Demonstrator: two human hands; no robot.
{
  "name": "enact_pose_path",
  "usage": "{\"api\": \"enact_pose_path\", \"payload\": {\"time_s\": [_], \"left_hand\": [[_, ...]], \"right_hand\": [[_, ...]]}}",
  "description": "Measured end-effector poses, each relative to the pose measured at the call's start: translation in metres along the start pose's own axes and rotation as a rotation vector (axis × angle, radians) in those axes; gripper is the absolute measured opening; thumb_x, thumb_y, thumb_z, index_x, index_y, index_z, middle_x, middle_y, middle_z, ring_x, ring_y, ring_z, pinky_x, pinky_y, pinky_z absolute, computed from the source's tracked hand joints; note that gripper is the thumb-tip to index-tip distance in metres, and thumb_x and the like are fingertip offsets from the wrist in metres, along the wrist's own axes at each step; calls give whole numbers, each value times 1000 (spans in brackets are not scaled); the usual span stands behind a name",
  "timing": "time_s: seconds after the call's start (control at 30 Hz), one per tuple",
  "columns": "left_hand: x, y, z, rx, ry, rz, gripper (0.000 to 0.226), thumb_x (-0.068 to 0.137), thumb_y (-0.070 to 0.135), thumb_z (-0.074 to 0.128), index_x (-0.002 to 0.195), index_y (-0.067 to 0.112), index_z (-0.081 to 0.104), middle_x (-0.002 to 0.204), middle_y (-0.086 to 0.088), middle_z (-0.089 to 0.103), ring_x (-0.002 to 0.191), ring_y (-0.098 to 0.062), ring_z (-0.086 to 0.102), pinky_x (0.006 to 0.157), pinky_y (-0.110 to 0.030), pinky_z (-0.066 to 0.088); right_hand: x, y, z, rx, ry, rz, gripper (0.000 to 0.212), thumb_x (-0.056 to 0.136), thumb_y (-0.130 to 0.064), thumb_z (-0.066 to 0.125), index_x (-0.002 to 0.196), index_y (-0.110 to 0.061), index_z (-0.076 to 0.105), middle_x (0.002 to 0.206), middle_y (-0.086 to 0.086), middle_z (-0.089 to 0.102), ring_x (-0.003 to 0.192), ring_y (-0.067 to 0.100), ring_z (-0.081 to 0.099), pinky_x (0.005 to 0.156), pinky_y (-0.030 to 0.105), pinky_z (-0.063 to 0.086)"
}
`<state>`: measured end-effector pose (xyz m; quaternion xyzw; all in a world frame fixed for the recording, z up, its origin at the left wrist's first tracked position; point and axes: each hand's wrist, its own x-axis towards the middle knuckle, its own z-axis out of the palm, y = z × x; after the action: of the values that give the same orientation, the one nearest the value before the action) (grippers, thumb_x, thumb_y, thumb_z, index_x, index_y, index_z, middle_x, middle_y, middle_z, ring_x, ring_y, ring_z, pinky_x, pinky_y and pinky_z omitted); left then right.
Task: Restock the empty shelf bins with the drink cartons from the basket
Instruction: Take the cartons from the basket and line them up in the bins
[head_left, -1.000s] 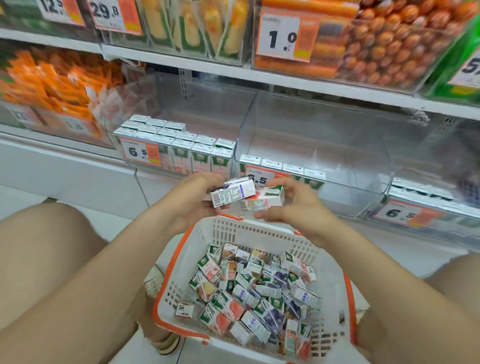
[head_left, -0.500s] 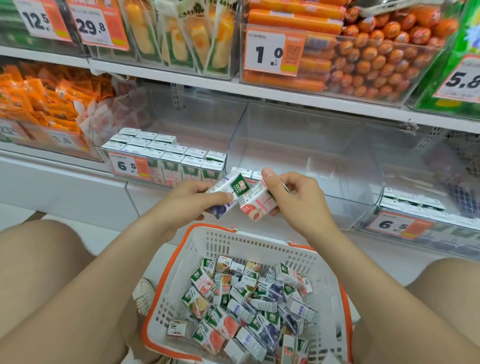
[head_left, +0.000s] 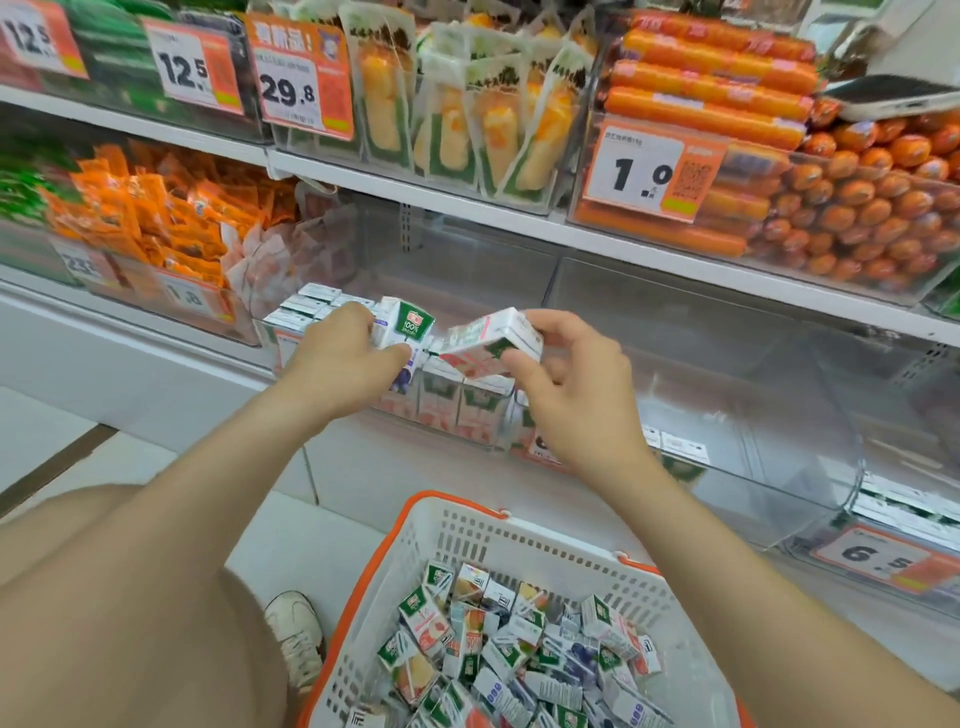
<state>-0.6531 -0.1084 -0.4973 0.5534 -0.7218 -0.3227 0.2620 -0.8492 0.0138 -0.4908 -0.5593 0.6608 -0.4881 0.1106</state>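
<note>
The left hand (head_left: 340, 366) grips an upright white berry carton (head_left: 404, 328) with a green label. Just beside it, the right hand (head_left: 574, 402) pinches a tilted pink carton (head_left: 491, 338). Both are raised before the left shelf bin (head_left: 452, 415), which is packed with upright cartons. Below, the orange-rimmed basket (head_left: 519, 543) holds a loose carton heap (head_left: 498, 654).

I am in a shop, at a grocery shelf. Above my basket (head_left: 493, 540), a white and orange shopping one heaped with cartons (head_left: 519, 649), run white shelf boards (head_left: 675, 260) lined with clear bins (head_left: 701, 364). The bin fronts carry price tags (head_left: 649, 174): 1.0, 12.5, 29.8, 6.5. Up and right of the basket sausages (head_left: 852, 218) are stacked; up and left, orange packets (head_left: 156, 218).
</note>
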Motion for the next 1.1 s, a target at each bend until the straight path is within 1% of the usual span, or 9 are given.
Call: {"api": "enact_pose_path", "payload": {"time_s": [0.13, 0.27, 0.4, 0.47, 0.53, 0.6, 0.73, 0.87, 1.1], "left_hand": [[9, 4, -7, 75, 21, -35, 40, 84, 37, 76, 63, 11, 55, 57, -4, 61, 66, -21, 60, 58, -30, 44], [13, 10, -12, 169, -5, -88, 51, 90, 24, 74, 47, 11, 50, 36, 1, 50, 68, -23, 56, 51, -30, 28], [17, 9, -17, 206, -66, -123, 65, 93, 18, 66, 30, 33, 59, 32, 15, 48, 62, -11, 50, 51, -30, 31], [22, 3, -15, 150, -48, -119, 54, 94, 20, 65, 40, 17, 63, 41, 8, 57, 67, -17, 56, 52, -29, 34], [26, -3, -14, 80, -28, -113, 35, 96, 23, 66, 63, 13, 61, 57, 3, 65, 74, -23, 62, 53, -29, 36], [28, -4, -14, 27, -45, -94, 26, 99, 21, 64, 74, 14, 62, 49, 7, 65, 64, -5, 65, 53, -26, 38], [19, 4, -13, -46, -88, -41, 19, 103, 14, 62, 84, 16, 64, 43, 16, 61, 41, 9, 57, 38, -13, 37], [10, 19, 1, -103, -41, 13, 4, 99, 27, 71, 97, 25, 67, 77, 3, 77, 59, 2, 68, 55, -24, 46], [-29, 58, 35, -374, -375, 227, 19, 96, 20, 76, 116, 22, 78, 104, 4, 81, 98, -16, 77, 91, -40, 63]], "right_hand": [[62, 0, 39, -352, 19, -187, 31, 100, -28, 67, 129, -18, 65, 116, 0, 72, 104, 22, 66, 93, 40, 52], [108, 9, 76, -627, -112, -177, 33, 104, -25, 63, 128, -3, 58, 117, 17, 64, 107, 37, 59, 85, 43, 47], [134, 19, 108, -646, -267, -15, 35, 98, -22, 69, 75, -12, 46, 76, 7, 42, 74, 33, 43, 58, 36, 30], [141, 25, 120, -613, -339, 14, 47, 93, -16, 70, 65, -16, 32, 67, 5, 30, 68, 32, 37, 52, 36, 25], [144, 24, 126, -613, -416, 74, 23, 88, -5, 60, 68, -5, 50, 71, 10, 47, 76, 37, 47, 59, 38, 43], [145, 26, 124, -586, -513, 87, 23, 84, 2, 49, 97, 8, 66, 95, 21, 64, 99, 43, 56, 80, 51, 56], [136, 19, 104, -679, -639, -27, 25, 87, 2, 44, 103, -2, 63, 101, 17, 63, 102, 41, 58, 72, 40, 47], [97, 4, 65, -417, -393, -163, 53, 86, -1, 44, 133, -13, 65, 127, 7, 72, 118, 31, 62, 97, 39, 51], [16, 27, -28, -125, -11, -213, 24, 103, -28, 59, 123, -26, 73, 105, -8, 71, 81, 7, 61, 74, 20, 46]]}}
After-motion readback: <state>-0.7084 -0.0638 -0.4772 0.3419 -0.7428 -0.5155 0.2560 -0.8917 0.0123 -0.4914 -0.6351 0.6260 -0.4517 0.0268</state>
